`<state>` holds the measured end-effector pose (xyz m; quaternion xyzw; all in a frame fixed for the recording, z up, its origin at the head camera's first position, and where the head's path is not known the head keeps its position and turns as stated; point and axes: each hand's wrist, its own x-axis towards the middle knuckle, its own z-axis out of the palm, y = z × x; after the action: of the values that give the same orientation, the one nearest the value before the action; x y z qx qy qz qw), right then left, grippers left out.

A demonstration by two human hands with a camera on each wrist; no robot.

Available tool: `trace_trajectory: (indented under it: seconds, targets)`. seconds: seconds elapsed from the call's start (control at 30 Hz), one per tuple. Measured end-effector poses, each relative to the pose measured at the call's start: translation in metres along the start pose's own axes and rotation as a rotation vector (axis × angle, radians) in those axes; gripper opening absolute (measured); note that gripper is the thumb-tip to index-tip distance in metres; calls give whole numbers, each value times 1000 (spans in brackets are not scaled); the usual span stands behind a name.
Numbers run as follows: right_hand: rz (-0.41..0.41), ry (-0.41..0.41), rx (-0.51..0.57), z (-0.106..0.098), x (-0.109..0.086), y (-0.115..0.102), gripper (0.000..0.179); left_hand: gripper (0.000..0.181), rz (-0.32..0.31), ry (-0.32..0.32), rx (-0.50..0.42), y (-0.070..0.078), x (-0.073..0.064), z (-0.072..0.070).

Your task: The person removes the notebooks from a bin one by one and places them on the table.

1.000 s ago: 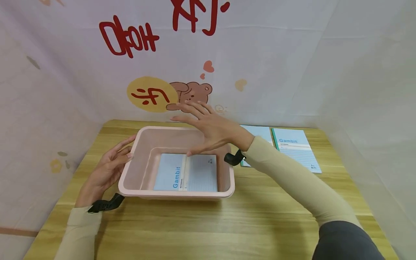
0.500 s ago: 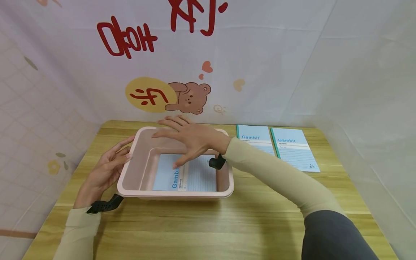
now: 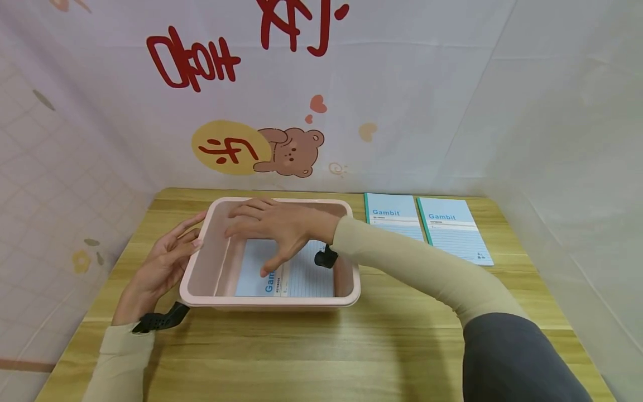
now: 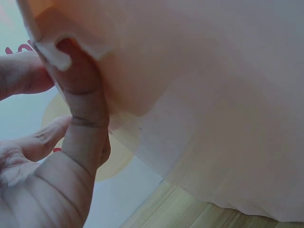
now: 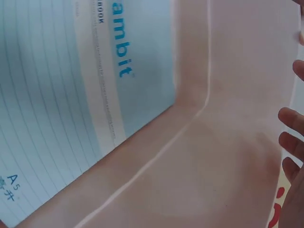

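A pale pink plastic basin point(image 3: 281, 301) stands on the table, and a light blue "Gambit" notebook point(image 3: 308, 273) lies flat on its bottom. At the basin's left side my left hand point(image 3: 163, 259) grips the rim; in the left wrist view a finger point(image 4: 85, 102) hooks up under the lip. My right hand point(image 3: 281, 226) is over the basin with fingers spread, holding nothing, and covers part of the notebook in the head view. In the right wrist view the notebook point(image 5: 71, 95) shows apart from the right fingertips point(image 5: 292, 142).
Two more light blue notebooks, one nearer point(image 3: 394, 215) and one farther right point(image 3: 454, 229), lie side by side on the wooden table point(image 3: 281, 357) at the back right. A white printed cloth point(image 3: 412, 111) hangs behind the table.
My right hand has moved left and lower, from above the basin's right back into its opening. The left hand stays at the rim, and the basin and notebooks keep their places.
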<state>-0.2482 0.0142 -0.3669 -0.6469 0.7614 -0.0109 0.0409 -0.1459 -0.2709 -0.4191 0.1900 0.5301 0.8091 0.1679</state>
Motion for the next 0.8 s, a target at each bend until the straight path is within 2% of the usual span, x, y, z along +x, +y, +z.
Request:
trace_trajectory:
  seconds: [0.1,0.37,0.8]
  targets:
    - [9,-11,50,4,2,0,102,60,3,-2,-4,0,1,0]
    - [12,-83,61,18,17,-2,95,60,13,-11,-9,-1,2,-1]
    - [-7,-270,-37,50,43,-10,100,60,9,2,-21,-2,1,-1]
